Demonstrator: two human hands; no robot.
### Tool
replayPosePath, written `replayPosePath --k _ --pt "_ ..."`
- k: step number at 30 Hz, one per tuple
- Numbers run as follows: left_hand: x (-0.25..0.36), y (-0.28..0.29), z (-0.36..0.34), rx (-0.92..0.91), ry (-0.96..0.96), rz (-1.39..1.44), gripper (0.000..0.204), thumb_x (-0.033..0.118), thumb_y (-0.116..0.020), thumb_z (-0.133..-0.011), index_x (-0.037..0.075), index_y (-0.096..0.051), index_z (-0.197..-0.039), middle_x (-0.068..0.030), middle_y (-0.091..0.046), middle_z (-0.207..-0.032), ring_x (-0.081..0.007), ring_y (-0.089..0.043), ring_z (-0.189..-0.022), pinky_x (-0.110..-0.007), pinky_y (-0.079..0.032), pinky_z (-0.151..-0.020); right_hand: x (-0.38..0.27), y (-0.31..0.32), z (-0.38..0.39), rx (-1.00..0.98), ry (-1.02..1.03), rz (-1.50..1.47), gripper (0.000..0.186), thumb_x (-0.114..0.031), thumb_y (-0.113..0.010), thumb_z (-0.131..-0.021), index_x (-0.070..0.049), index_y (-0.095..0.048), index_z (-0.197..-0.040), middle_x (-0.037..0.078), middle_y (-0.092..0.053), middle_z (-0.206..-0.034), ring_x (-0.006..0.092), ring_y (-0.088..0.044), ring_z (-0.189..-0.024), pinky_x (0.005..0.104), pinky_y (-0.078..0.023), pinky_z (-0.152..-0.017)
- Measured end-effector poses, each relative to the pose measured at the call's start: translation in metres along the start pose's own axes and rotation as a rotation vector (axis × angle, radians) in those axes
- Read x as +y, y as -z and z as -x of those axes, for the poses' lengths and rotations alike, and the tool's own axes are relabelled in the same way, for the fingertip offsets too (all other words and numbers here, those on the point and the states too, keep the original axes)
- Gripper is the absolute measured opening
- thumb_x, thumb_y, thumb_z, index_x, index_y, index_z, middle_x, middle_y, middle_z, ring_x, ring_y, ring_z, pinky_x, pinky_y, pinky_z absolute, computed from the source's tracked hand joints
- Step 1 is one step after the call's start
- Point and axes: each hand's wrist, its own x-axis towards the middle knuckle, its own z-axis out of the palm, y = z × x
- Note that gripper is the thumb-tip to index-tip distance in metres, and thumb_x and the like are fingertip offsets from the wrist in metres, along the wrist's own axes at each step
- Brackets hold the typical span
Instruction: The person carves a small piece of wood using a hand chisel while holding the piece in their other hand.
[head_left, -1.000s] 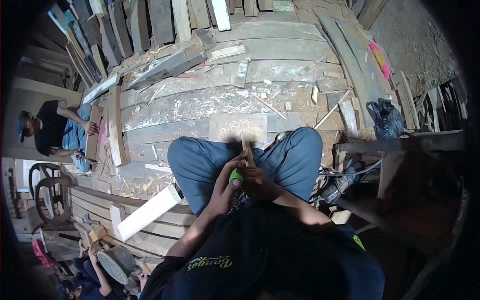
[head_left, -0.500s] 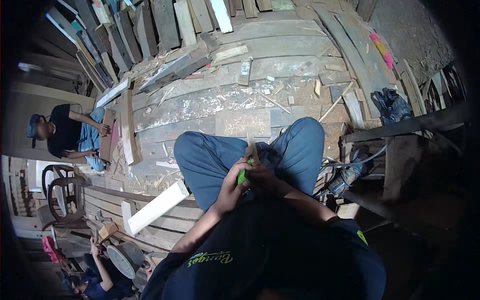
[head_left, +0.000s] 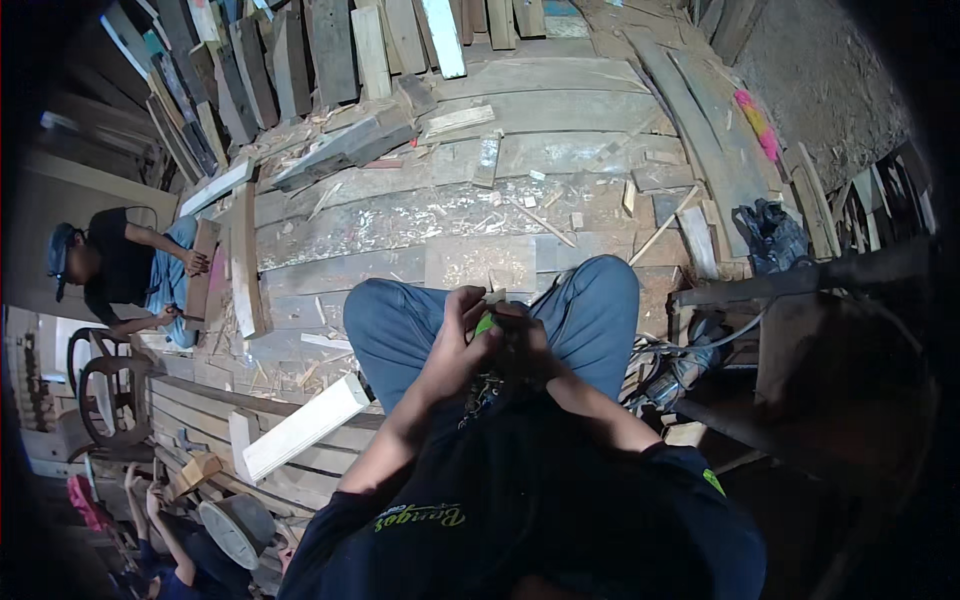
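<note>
My left hand (head_left: 459, 338) and my right hand (head_left: 528, 346) meet over my lap, between my bent knees. The left fingers curl around a small bright green object (head_left: 484, 324), mostly covered, so its kind is unclear. A pale narrow piece of wood (head_left: 495, 297) pokes out past the fingertips, between both hands. In shadow, the right hand is closed against the left; what its fingers grip is hidden.
Shavings and offcuts litter the plank floor (head_left: 350, 222). A white beam (head_left: 306, 428) lies at my left, and a dark bench (head_left: 790, 290) stands at my right. One person (head_left: 130, 262) sits at the left; another (head_left: 185, 545) is at lower left.
Both hands have shifted slightly and the left fingers now reach farther forward over the wood, so less of it shows. The person at lower left has raised their arms.
</note>
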Motion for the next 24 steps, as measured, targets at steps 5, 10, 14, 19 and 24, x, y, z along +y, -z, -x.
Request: replayPosePath --k 5,10,14,19,24 --pt "0.012 0.012 -0.014 -0.102 -0.022 0.039 0.052 0.015 -0.058 -0.090 0.002 -0.028 -0.131 -0.0206 -0.044 -0.131 -0.0239 -0.042 -0.125 -0.034 -0.037 -0.102 -0.037 -0.007 -0.018 0.088 0.220 0.763 0.043 -0.014 -0.069 -0.084 -0.001 -0.051 -0.120 0.016 -0.066 -0.096 0.0225 -0.066 -0.087 0.0340 -0.052 -0.077" --pt "0.016 0.022 -0.026 -0.112 0.010 0.087 0.057 0.024 -0.066 -0.089 -0.002 -0.033 -0.127 -0.0193 -0.047 -0.124 -0.0212 -0.046 -0.120 -0.035 -0.037 -0.101 -0.050 -0.017 -0.041 0.084 0.466 0.755 0.038 -0.011 -0.065 -0.086 0.003 -0.052 -0.119 0.014 -0.067 -0.092 0.0228 -0.067 -0.082 0.0323 -0.053 -0.073" --pt "0.036 0.040 -0.027 -0.159 -0.012 -0.064 0.053 0.017 -0.060 -0.092 0.003 -0.033 -0.135 -0.0139 -0.038 -0.136 -0.0226 -0.041 -0.126 -0.037 -0.034 -0.105 -0.046 -0.013 -0.044 0.080 0.361 0.693 0.035 -0.005 -0.070 -0.079 0.002 -0.059 -0.112 0.014 -0.068 -0.096 0.0209 -0.067 -0.082 0.0315 -0.052 -0.073" --pt "0.108 0.091 0.004 -0.233 -0.381 0.178 0.059 0.015 -0.068 -0.081 0.001 -0.044 -0.133 -0.0183 -0.055 -0.115 -0.0284 -0.055 -0.104 -0.036 -0.042 -0.092 -0.046 -0.015 -0.047 0.075 0.386 0.812 0.048 -0.001 -0.070 -0.066 0.001 -0.060 -0.114 0.008 -0.066 -0.090 0.0108 -0.058 -0.065 0.0236 -0.046 -0.062" --pt "0.163 0.112 0.031 -0.387 -0.736 0.530 0.042 0.042 -0.043 -0.096 0.004 -0.060 -0.099 -0.0164 -0.062 -0.077 -0.0231 -0.060 -0.055 -0.034 -0.050 -0.052 -0.045 -0.018 -0.052 0.073 0.378 0.830 0.047 -0.004 -0.069 -0.068 0.003 -0.060 -0.114 0.009 -0.065 -0.091 0.0105 -0.058 -0.066 0.0223 -0.045 -0.063"
